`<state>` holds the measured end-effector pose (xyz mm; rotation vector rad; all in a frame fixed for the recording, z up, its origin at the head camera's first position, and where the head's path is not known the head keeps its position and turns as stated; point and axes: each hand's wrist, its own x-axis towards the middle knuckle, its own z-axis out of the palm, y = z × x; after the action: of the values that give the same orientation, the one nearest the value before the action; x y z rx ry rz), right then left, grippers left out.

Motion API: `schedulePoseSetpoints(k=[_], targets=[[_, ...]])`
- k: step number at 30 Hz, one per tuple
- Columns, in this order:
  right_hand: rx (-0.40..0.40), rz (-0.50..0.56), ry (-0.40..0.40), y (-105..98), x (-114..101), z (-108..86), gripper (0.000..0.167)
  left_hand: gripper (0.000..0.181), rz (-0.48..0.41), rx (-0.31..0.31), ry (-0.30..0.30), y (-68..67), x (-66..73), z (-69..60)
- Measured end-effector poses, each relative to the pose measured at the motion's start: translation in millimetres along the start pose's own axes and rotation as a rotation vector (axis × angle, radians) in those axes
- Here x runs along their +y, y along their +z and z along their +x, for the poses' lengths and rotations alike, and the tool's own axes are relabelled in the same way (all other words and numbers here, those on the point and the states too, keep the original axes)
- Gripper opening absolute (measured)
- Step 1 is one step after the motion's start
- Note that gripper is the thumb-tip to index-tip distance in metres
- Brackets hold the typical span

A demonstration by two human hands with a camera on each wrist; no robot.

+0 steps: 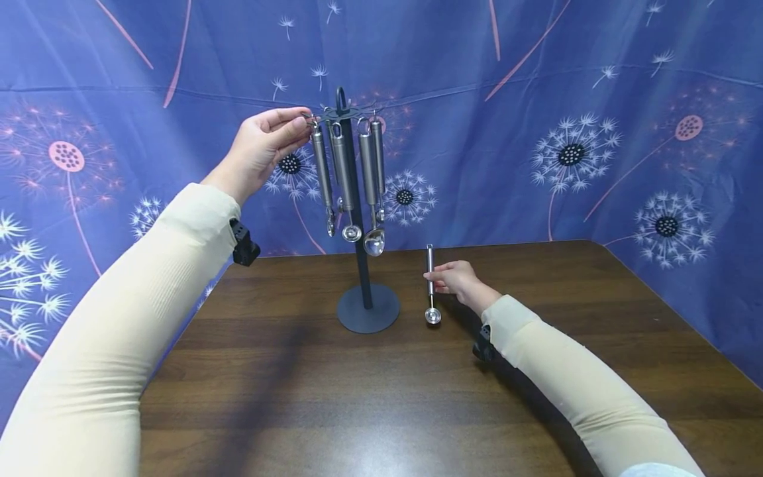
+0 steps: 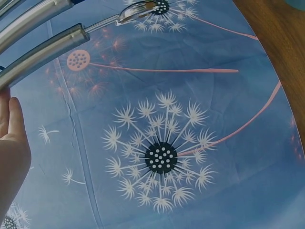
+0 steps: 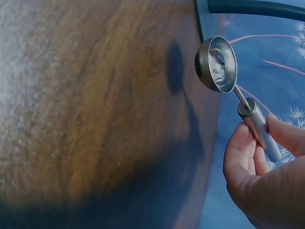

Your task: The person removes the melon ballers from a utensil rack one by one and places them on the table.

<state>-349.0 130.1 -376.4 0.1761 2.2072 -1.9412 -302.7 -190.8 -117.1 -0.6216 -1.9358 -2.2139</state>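
Observation:
In the head view my right hand (image 1: pixel 456 279) holds a steel melon baller (image 1: pixel 430 271) upright by its handle, bowl downward, to the right of the black utensil stand (image 1: pixel 362 265). The right wrist view shows its round bowl (image 3: pixel 218 64) and thin neck, with thumb and fingers (image 3: pixel 240 155) around the handle. My left hand (image 1: pixel 271 142) pinches the left edge of the stand's top, at a hook beside a hanging tool (image 1: pixel 322 165); the exact contact is small. Several steel-handled tools hang there, including a scoop (image 1: pixel 374 242). In the left wrist view, fingertips lie beside a steel handle (image 2: pixel 45 55).
The stand's round black base (image 1: pixel 381 318) rests on a brown wooden table (image 1: pixel 357 384), near its back edge. A blue cloth with dandelion prints (image 1: pixel 477 165) hangs behind. Shadows of the arms fall across the tabletop.

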Motion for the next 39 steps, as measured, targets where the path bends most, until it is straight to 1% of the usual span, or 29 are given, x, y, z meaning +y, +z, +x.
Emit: schedulePoseSetpoints(k=[8,15,19,25,32,39], targets=[[-0.014,-0.019,0.034,2,5,3.1,0.034,0.044,-0.005,-0.001,0.009,0.8,2.3,-1.3],[-0.042,-0.034,0.053,6,14,3.8,0.026,0.033,0.000,0.007,0.012,-0.7,0.2,-3.5],[-0.037,-0.046,0.063,7,20,4.3,0.025,0.029,-0.008,0.004,0.025,-0.5,-1.1,-2.7],[-0.025,-0.054,0.079,5,25,5.6,0.023,0.026,-0.007,0.007,0.022,1.0,-1.7,-1.0],[-0.021,-0.062,0.090,4,26,6.3,0.020,0.031,0.007,0.006,0.006,2.7,-0.5,-0.2],[-0.011,-0.105,0.098,4,23,6.1,0.025,0.057,0.044,-0.007,-0.030,3.3,3.6,-0.5]])
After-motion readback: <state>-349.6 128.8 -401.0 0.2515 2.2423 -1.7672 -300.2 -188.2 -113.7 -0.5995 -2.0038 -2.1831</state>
